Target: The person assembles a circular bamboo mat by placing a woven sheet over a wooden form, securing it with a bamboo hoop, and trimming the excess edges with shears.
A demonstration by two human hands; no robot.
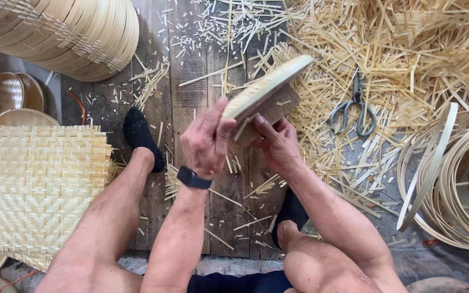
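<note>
A round woven bamboo tray [267, 87] is held tilted on edge above the wooden floor, its rim toward me. My left hand [204, 138] grips its near left rim, with a dark watch on the wrist. Under the tray's lower right side, my right hand [278, 144] holds the woven underside, fingers curled on it. Both forearms reach out between my bare knees.
A square woven bamboo mat [39, 184] lies at left. A stack of finished trays [71, 32] sits top left. Scissors [354, 108] lie on a heap of bamboo offcuts [408, 49] at right. Bamboo hoops [451, 184] lie far right. My socked feet rest on the wooden planks [191, 81].
</note>
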